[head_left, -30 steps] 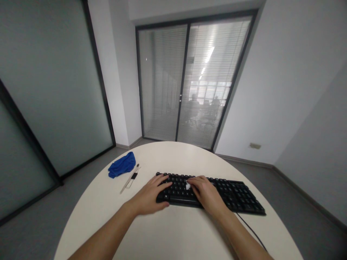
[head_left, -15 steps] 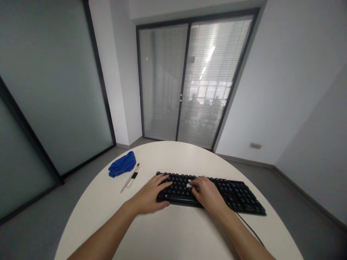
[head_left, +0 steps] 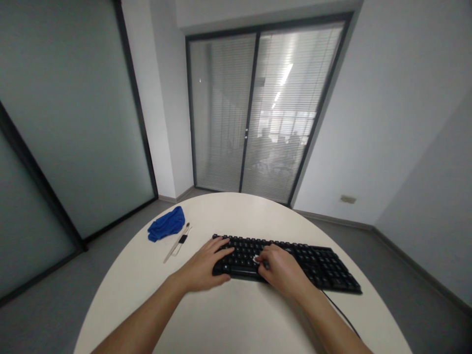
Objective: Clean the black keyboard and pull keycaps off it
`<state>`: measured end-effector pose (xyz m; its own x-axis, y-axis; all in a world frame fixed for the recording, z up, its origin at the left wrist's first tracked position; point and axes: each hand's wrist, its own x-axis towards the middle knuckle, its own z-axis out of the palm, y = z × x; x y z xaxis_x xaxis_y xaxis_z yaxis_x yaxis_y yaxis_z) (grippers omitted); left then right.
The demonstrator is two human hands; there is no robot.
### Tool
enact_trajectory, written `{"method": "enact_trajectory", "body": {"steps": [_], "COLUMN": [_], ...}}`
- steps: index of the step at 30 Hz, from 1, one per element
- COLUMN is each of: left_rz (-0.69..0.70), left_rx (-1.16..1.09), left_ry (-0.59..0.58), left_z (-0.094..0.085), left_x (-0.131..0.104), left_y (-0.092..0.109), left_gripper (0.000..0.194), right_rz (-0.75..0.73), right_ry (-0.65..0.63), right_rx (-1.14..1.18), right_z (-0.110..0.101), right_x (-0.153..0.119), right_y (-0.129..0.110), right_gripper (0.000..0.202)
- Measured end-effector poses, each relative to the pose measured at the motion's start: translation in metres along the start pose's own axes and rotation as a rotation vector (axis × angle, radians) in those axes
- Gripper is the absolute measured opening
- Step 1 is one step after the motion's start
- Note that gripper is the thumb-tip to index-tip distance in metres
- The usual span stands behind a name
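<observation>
One left hand point(head_left: 204, 265): lower middle of the frame, palm down, fingers loosely spread, fingertips on the left end of the keyboard point(head_left: 326, 268), thumb at its near edge.
One right hand point(head_left: 282, 269): right of the frame's centre line, fingers curled, thumb and forefinger pinching a small white wad point(head_left: 255, 259).
White wad: lower centre of the frame, at the keys; material too small to tell.
Keyboard: black, lower centre to lower right, on a pale round table point(head_left: 228, 314).
Cable point(head_left: 341, 312): black, trailing to the lower right.
Blue cloth point(head_left: 166, 224): crumpled, left of centre.
Slim pale stick point(head_left: 171, 251): dark-tipped, near the blue cloth.
</observation>
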<state>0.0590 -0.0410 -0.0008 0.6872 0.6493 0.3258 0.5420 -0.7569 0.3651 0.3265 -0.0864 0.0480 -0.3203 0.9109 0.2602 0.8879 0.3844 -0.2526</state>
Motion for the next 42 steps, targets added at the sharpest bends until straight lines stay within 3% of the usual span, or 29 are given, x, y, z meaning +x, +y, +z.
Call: {"method": "enact_trajectory", "body": {"steps": [7, 14, 22, 30, 37, 42], "left_rz": [0.015, 0.014, 0.004, -0.009, -0.006, 0.005], "left_rx": [0.007, -0.001, -0.017, 0.001, 0.003, -0.012], "left_ry": [0.018, 0.023, 0.015, 0.001, 0.003, 0.013], "left_z": [0.001, 0.002, 0.000, 0.000, 0.000, 0.000], "left_x": [0.000, 0.000, 0.000, 0.001, 0.000, 0.001], "left_y": [-0.001, -0.001, 0.001, 0.001, 0.000, 0.001], "left_gripper": [0.074, 0.073, 0.074, 0.075, 0.075, 0.074], "right_rz": [-0.045, -0.065, -0.236, -0.248, -0.242, -0.256], "right_ry": [0.105, -0.002, 0.048, -0.036, 0.113, 0.007], "right_rx": [0.115, 0.098, 0.185, 0.108, 0.166, 0.102], "right_z": [0.008, 0.007, 0.021, 0.006, 0.027, 0.018], "right_x": [0.002, -0.001, -0.001, -0.004, -0.001, 0.000], "right_y": [-0.004, -0.010, -0.013, -0.012, -0.011, -0.017], "right_gripper": [0.031, 0.029, 0.033, 0.027, 0.027, 0.024]}}
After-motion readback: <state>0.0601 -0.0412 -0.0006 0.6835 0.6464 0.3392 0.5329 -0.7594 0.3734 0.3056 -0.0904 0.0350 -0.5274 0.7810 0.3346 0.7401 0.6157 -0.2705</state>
